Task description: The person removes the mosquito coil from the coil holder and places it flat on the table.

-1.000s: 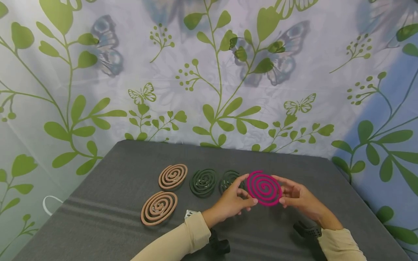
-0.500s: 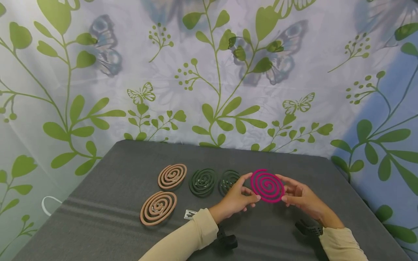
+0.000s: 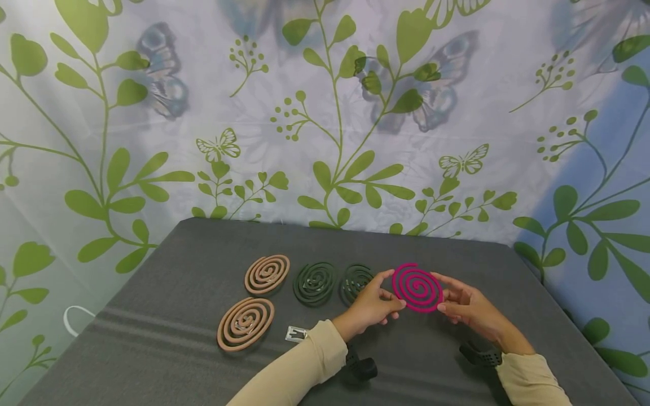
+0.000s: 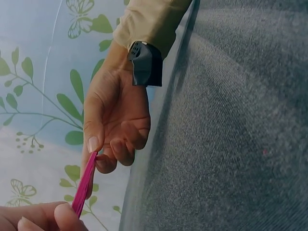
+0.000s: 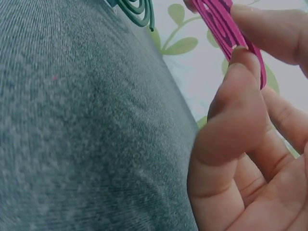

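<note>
Both hands hold a pink mosquito coil (image 3: 418,287) up above the table, its flat spiral face turned toward the head camera. My left hand (image 3: 370,301) pinches its left edge between thumb and fingers. At the opposite edge, the thumb and fingers of my right hand (image 3: 472,307) grip it. The left wrist view catches the pink coil (image 4: 85,185) nearly edge-on, a thin strip between the two hands. In the right wrist view the coil (image 5: 231,33) is tilted, with thumb and fingertips against it. Behind the left fingers, a dark green coil (image 3: 355,282) is partly covered.
Another dark green coil (image 3: 315,283) lies left of the covered one. Two tan coils, one farther back (image 3: 267,274) and one nearer (image 3: 246,324), are at the left. A small metal stand (image 3: 295,334) lies by the left sleeve on the grey cloth-covered table (image 3: 152,338).
Both hands still hold the pink coil, which has shifted slightly right and tilted back a little. The left forearm has moved right, showing more of the metal stand.
</note>
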Action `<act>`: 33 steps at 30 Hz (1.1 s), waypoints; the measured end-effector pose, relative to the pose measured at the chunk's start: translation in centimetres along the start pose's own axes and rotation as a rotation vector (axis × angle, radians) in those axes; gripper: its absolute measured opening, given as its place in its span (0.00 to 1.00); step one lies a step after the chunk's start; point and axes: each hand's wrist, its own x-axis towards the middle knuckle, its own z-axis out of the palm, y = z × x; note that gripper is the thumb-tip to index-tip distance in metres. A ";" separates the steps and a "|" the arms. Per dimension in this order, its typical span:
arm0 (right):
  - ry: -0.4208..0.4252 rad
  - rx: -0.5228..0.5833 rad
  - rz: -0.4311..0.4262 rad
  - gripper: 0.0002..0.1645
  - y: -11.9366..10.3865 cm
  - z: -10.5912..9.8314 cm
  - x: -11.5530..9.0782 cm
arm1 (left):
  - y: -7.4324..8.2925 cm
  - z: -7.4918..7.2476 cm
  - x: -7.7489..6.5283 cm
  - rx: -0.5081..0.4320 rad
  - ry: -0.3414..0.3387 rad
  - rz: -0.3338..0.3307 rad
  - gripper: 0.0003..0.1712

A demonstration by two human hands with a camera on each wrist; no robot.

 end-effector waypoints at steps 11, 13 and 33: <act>0.084 -0.050 0.130 0.36 0.7 -0.4 0.0 | -0.6 0.0 0.3 -0.020 -0.011 -0.087 0.42; 0.105 -0.067 0.159 0.39 0.9 -0.3 0.2 | -0.6 0.0 0.4 -0.019 -0.009 -0.095 0.42; 0.163 -0.049 0.239 0.47 0.8 -0.2 0.4 | -0.6 0.3 0.2 0.028 -0.004 -0.133 0.37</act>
